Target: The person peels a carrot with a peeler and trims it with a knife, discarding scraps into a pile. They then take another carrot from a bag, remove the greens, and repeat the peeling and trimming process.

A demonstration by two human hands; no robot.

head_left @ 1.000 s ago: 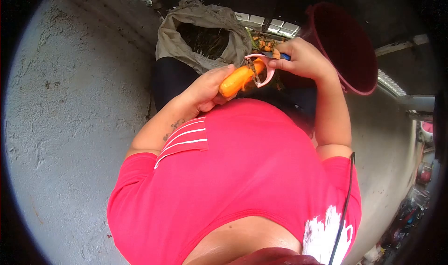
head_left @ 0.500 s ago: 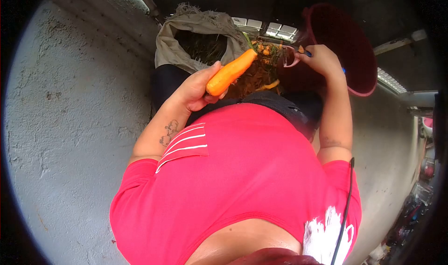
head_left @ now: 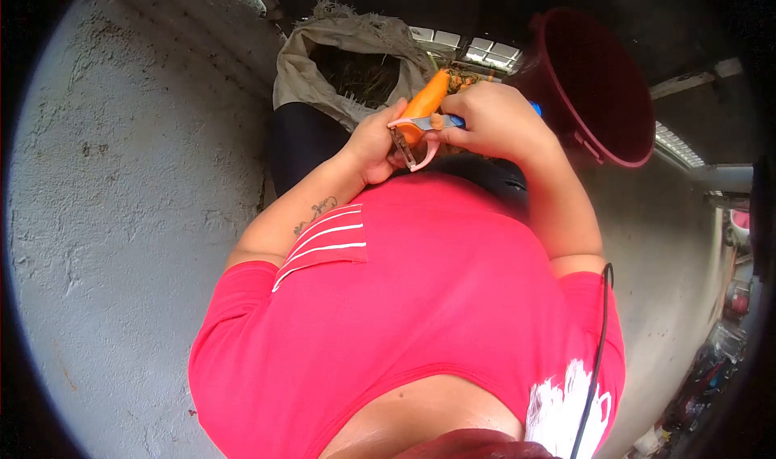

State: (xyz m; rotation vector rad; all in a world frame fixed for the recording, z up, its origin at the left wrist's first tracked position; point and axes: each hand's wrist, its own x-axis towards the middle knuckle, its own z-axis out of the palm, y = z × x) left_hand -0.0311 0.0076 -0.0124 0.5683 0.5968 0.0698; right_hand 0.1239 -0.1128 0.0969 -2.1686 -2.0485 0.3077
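Observation:
My left hand [head_left: 378, 145] is closed around the lower end of an orange carrot [head_left: 427, 100], which tilts up and away to the right. In my right hand [head_left: 497, 118] is a vegetable peeler [head_left: 419, 124] with a blue and grey handle and a pink blade frame. The peeler's head lies across the carrot's near end, close to my left fingers. Whether the blade touches the skin cannot be made out. A small orange bit clings to the peeler near my right thumb.
Beyond my left hand stands an open pale woven sack [head_left: 352, 38] with dark green plant matter inside. A large dark red bucket [head_left: 598, 87] tilts at the right. Carrot scraps [head_left: 462, 79] lie behind my right hand. A grey wall [head_left: 137, 216] rises at the left.
My right hand has brought the peeler left and nearer to me, from beyond the carrot's tip to its near end. The carrot has shifted slightly and stands steeper.

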